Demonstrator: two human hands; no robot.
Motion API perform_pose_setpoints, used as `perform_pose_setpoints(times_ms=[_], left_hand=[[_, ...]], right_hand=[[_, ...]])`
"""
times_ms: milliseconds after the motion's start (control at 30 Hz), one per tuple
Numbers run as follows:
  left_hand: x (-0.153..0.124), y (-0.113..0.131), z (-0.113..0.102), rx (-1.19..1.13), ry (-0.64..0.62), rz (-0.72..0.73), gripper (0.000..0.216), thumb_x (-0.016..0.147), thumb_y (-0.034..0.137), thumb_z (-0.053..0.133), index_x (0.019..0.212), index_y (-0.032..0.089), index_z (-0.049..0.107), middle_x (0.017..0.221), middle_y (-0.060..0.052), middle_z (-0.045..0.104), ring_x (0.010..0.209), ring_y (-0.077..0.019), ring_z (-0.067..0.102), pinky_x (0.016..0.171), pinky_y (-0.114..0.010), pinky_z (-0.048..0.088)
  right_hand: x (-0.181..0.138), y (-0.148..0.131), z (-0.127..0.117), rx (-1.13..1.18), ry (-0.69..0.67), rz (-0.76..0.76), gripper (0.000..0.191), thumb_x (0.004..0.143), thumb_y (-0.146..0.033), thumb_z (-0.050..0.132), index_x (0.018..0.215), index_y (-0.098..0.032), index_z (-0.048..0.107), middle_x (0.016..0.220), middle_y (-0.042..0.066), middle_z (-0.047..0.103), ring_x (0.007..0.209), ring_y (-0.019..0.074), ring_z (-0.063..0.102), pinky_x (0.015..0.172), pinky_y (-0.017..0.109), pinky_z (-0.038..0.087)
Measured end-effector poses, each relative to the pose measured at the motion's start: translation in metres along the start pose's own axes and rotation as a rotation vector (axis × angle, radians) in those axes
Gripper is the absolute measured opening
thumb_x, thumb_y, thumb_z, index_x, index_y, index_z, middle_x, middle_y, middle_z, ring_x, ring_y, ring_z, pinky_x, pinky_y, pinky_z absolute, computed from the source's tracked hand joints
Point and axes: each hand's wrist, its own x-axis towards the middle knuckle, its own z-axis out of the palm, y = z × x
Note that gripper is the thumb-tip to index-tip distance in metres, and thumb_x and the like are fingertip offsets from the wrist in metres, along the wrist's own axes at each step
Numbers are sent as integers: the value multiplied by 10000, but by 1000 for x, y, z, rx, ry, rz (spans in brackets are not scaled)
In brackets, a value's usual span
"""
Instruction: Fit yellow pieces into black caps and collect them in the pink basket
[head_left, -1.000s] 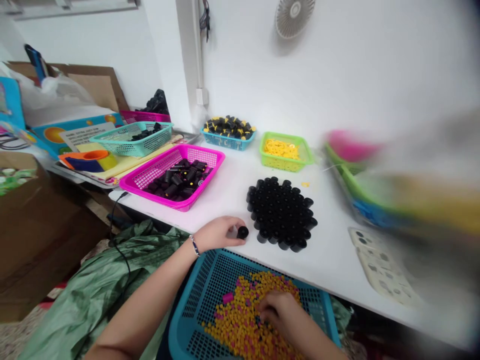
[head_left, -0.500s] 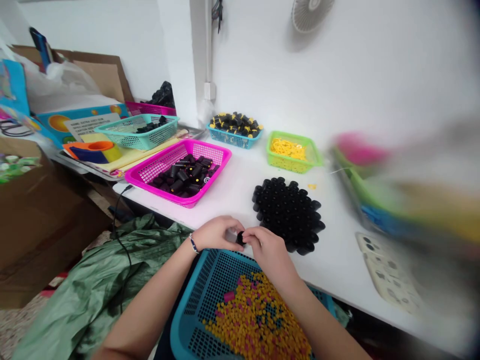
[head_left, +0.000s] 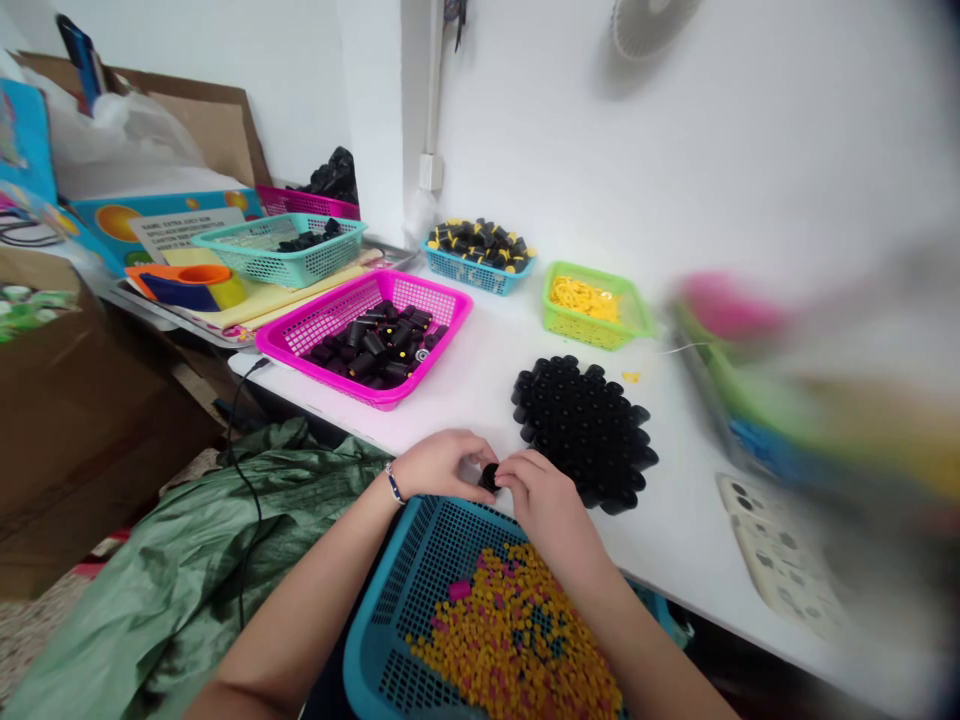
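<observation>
My left hand [head_left: 439, 466] and my right hand [head_left: 544, 500] meet at the near edge of the white table [head_left: 480, 390], both pinched on one small black cap [head_left: 490, 477]. Just beyond them a packed cluster of upright black caps [head_left: 585, 432] stands on the table. Below my hands a blue basket [head_left: 409, 600] holds several small yellow and pink beads [head_left: 510, 640].
A pink basket of black caps [head_left: 367, 335] sits to the left. A small blue basket of black and yellow caps [head_left: 478, 255] and a green basket of yellow pieces [head_left: 592, 303] stand at the back. A blurred stack of baskets fills the right. A green sheet [head_left: 202, 560] lies lower left.
My right hand left the beads in the blue basket and came up to the black cap held by my left hand. Both hands now pinch it. The view shifted slightly.
</observation>
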Motion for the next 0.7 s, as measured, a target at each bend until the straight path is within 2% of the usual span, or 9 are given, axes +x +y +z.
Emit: perform_pose_setpoints(times_ms=[333,433,533,633,700], left_hand=[[-1,-2,2,57,31,-13,398,655,460,713,908,176,596,831,-13,624,773,-160,573,699,-255,421],[-1,-2,2,64,27,-23,406,654,470,709,907,173,598,832,-19,631,772,-166,579,699,-264,427],[-1,-3,3,49,31,-34,405,645,452,718,916,173,605,853,-27,644,798,-180,592,729,-286,446],[-3,1,2,-50,84,-3,347,695,334,694,985,177,586,986,-50,649,916,-184,601,842,-318,454],[-5,10,0,-130,151,41,337,743,252,643,1059,177,552,1108,-76,617,1010,-180,585,909,-338,442]], right_hand=[[8,-2,5,-19,-23,83,169,836,-94,446,761,-181,570,826,36,584,742,155,568,685,268,440],[8,-3,0,28,-29,72,163,853,-125,453,829,-184,604,866,42,607,797,160,582,737,275,442],[4,-4,-8,103,31,98,153,867,-195,477,894,-208,627,920,39,630,852,168,590,786,290,443],[-9,-8,-13,291,123,254,169,851,-313,536,976,-230,616,930,36,631,815,177,600,789,328,459],[-21,-12,-10,624,147,428,249,846,-372,542,1052,-236,574,888,29,628,782,180,611,779,357,483]])
